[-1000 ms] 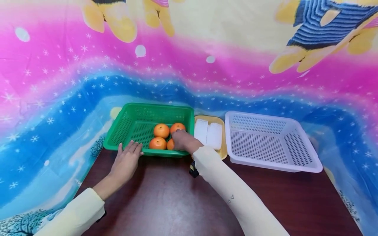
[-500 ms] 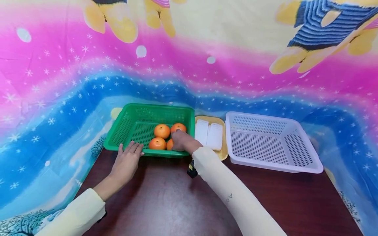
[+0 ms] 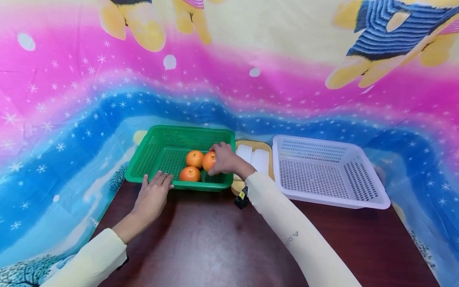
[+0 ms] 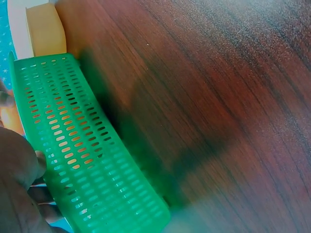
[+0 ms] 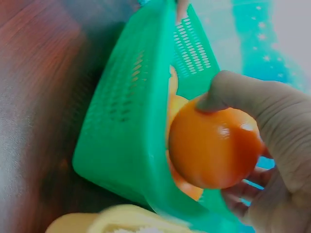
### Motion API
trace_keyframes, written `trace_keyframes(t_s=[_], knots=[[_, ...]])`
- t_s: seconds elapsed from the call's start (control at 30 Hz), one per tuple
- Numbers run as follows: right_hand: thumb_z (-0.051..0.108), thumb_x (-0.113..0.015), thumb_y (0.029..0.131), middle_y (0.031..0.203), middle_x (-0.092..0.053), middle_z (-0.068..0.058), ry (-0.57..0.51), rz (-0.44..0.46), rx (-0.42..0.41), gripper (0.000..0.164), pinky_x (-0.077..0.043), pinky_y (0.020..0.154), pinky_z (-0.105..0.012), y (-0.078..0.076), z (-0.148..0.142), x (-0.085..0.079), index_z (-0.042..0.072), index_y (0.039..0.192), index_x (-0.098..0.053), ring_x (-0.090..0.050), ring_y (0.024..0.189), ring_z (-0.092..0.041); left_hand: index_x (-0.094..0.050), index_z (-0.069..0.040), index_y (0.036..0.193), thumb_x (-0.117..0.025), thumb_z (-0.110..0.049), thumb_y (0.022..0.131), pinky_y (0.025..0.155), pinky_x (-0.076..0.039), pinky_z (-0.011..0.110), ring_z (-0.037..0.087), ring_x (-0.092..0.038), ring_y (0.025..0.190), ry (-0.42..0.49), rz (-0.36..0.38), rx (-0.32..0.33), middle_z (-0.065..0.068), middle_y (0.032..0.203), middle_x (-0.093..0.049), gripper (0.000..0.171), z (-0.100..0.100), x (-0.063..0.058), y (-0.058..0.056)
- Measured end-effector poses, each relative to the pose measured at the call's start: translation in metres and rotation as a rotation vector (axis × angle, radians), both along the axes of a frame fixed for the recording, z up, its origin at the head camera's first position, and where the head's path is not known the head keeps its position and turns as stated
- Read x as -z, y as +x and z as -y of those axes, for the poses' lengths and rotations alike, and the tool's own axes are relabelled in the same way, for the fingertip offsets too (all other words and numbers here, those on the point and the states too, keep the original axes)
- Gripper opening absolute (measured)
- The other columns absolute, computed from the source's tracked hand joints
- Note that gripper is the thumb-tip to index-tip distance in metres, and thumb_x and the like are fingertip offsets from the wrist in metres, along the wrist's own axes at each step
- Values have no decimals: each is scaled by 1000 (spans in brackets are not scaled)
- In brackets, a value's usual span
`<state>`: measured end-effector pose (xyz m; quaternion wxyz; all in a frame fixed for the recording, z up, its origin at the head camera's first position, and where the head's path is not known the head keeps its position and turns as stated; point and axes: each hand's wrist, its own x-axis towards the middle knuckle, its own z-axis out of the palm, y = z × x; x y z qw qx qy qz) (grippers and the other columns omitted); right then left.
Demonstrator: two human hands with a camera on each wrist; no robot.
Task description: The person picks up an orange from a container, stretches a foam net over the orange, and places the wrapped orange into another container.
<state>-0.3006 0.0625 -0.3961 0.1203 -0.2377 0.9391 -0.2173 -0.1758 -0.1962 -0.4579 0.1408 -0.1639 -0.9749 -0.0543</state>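
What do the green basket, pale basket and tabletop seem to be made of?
Green basket: likely molded plastic with slight sheen, judging by its slotted walls and rounded rim.
Pale basket: probably plastic, smooth, with similar perforations.
Tabletop: wood or wood-look laminate; dark streaks and soft glare suggest semi-gloss.

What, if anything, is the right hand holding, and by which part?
The right hand holds an orange fruit by its round sides, thumb on one side, fingers opposite.

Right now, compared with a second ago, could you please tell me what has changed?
The right hand has risen, gripping an orange now lifted off the floor of the green basket. The left hand still rests on its near rim; the lavender basket and two leftmost oranges stayed put.
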Motion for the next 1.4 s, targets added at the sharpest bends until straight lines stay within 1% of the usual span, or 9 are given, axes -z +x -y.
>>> trace_keyframes(t_s=[0.2,0.33,0.47,0.63,0.77,0.9,1.13,1.27,1.4], knots=[[25,-84,73,134,-52,-12,-158,-18,68,74,-54,87,-40,-3,-27,-15,9,139,-53,-51,113,-27,-58,3,140,-56,-11,105,112,-32,74,43,-51,139,45,13,16,25,139,-62,38,0,-3,-2],[23,-83,76,138,-48,-13,-260,9,83,77,-57,87,-42,-2,-48,-22,6,144,-50,-57,110,-27,-57,3,141,-59,-17,104,112,-30,75,45,-50,138,137,49,14,26,139,-62,42,-2,-8,-5],[26,-84,80,144,-46,-13,-277,-16,75,81,-56,92,-45,2,-65,-27,6,149,-47,-57,114,-28,-53,2,145,-61,-20,103,112,-33,72,47,-49,139,251,114,2,28,142,-58,48,-13,-23,-5],[30,-85,80,146,-48,-12,-320,-26,79,84,-58,93,-44,16,-79,-34,7,149,-43,-57,119,-28,-44,-1,153,-58,-25,106,113,-41,63,44,-46,142,381,192,29,25,152,-50,55,-42,-51,-7],[29,-86,79,141,-52,-12,-342,-38,68,83,-59,92,-43,32,-88,-38,7,146,-44,-58,121,-28,-38,-6,157,-59,-29,105,114,-41,58,37,-43,146,539,240,97,17,158,-45,61,-70,-69,-8],[26,-87,79,141,-55,-12,-347,-69,47,82,-59,92,-43,48,-97,-39,5,146,-46,-59,121,-29,-35,-13,159,-68,-32,99,113,-44,55,32,-44,146,652,263,181,11,159,-44,71,-99,-77,-12],[26,-91,77,140,-56,-10,-431,-10,23,80,-58,97,-48,76,-112,-38,7,143,-52,-60,126,-32,-36,-15,159,-82,-24,87,111,-48,49,30,-48,143,731,330,337,9,158,-43,86,-135,-77,-16],[29,-94,74,140,-56,-7,-449,43,39,81,-56,101,-49,91,-121,-36,12,142,-53,-59,128,-31,-40,-11,157,-85,-18,83,108,-51,44,26,-53,137,777,359,443,9,151,-49,87,-148,-73,-15],[32,-96,70,142,-56,-8,-473,77,63,86,-55,103,-49,104,-131,-31,11,142,-53,-57,129,-31,-45,-7,153,-86,-16,82,105,-53,42,26,-55,133,787,374,507,9,148,-52,82,-157,-67,-9]])
